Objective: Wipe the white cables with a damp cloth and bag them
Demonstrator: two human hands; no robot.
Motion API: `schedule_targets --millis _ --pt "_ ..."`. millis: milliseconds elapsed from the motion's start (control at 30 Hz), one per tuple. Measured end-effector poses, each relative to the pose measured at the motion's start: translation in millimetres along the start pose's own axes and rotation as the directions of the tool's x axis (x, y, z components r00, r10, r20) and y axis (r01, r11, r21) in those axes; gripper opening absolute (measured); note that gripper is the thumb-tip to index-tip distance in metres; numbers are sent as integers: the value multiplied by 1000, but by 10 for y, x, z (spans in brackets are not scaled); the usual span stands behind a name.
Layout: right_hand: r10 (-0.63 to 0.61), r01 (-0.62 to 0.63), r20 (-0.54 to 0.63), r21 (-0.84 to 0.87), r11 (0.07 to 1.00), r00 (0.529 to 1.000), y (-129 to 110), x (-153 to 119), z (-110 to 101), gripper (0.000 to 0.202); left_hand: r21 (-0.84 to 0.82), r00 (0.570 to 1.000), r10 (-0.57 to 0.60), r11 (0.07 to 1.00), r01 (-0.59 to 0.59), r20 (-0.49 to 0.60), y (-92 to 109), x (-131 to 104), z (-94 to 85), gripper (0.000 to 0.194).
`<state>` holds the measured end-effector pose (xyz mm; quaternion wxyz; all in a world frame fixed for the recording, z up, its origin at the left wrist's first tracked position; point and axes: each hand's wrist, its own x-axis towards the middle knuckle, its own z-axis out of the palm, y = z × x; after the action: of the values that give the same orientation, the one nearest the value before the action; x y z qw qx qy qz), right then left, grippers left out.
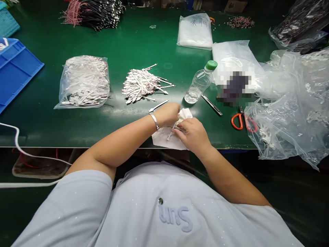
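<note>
A crumpled white paper [164, 139] lies at the table's front edge, under both hands. My left hand [168, 114], with a silver bracelet on its wrist, is curled closed over the paper's upper part; what its fingers hold is hidden. My right hand [194, 135] pinches thumb against fingers at a small white strip [170, 133] slanting across the paper. One loose white strip [158, 106] with a dark, thin end lies just beyond my left hand. Farther back sits a pile of similar white strips [141, 84].
A clear bottle [199, 84] with a green cap stands beyond my right hand, beside a cutter knife [212, 105]. Orange-handled scissors [236, 121] and plastic bags [288, 113] lie right. Left are a filled bag [84, 82] and blue crate [17, 68]. Wire bundles [97, 13] lie behind.
</note>
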<state>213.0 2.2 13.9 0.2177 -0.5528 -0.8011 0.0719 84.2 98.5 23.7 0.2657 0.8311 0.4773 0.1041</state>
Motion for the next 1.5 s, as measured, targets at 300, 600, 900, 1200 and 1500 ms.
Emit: schedule_targets --millis 300,600,900,1200,1500 --pt "79 -81 68 29 996 995 101 -67 50 12 137 988 -22 991 1 152 166 -27 -136 22" --pt "67 -61 154 -43 997 986 75 -43 10 30 -100 985 -132 985 143 111 130 -50 -262 38" --pt "-40 43 32 -103 994 999 -5 169 67 21 -885 961 -277 445 137 9 -99 -736 -715 12" --pt "36 40 -271 267 963 962 77 201 -116 24 -975 945 -317 176 137 76 -51 -1325 -619 24" --pt "677 -26 -19 998 56 736 373 -166 -676 40 -408 959 -92 913 -26 -267 -159 -1023 49 6"
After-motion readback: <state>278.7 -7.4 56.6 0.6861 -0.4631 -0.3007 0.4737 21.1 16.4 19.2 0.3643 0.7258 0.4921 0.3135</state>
